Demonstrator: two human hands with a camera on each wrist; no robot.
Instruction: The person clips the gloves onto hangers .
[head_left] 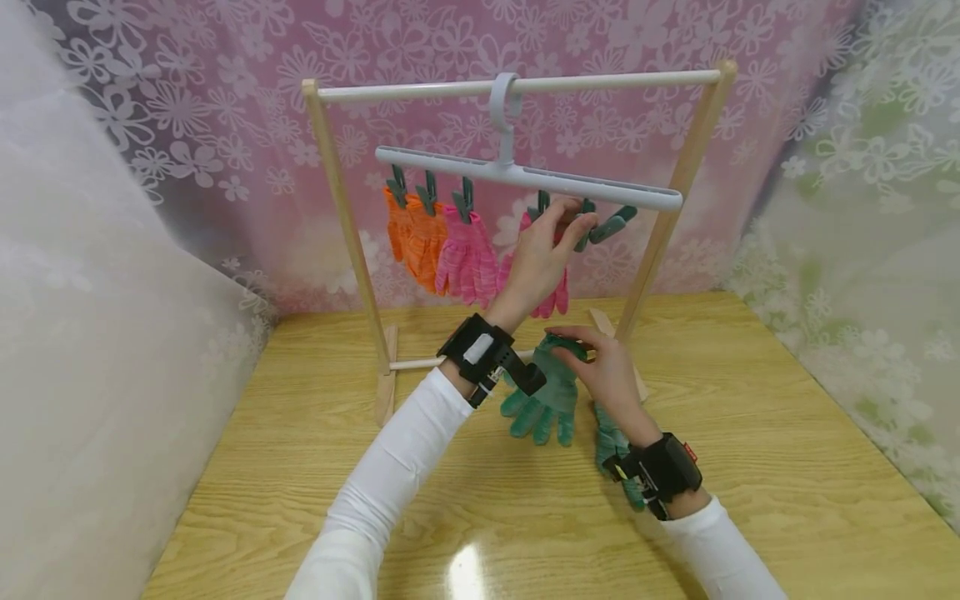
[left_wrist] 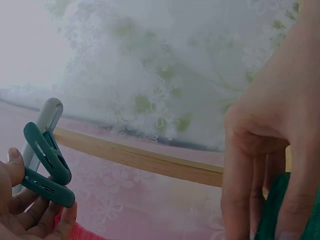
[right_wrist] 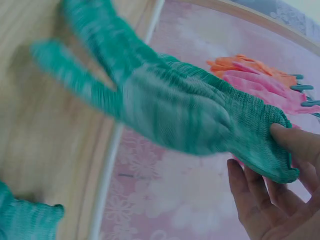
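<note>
My left hand (head_left: 542, 254) is raised to the hanger's right half, and its thumb and fingers grip a dark green clothespin (left_wrist: 49, 188). Another green clothespin (head_left: 613, 225) hangs tilted beside it at the right end. Lower down, my right hand (head_left: 609, 377) pinches the cuff of a green knitted glove (head_left: 547, 385). That glove (right_wrist: 175, 115) hangs with its fingers downward, below the left hand. On the table, partly behind the right wrist, lies a second green glove (head_left: 609, 437). The left hand partly covers a pink glove (head_left: 557, 296) on the hanger.
A grey hanger (head_left: 450, 162) hooks over the white rod (head_left: 420, 89) of a wooden-legged rack (head_left: 341, 200). Orange gloves (head_left: 422, 250) and a pink glove (head_left: 467, 258) hang from clothespins on its left half. Flowered curtains surround the wooden table (head_left: 300, 467).
</note>
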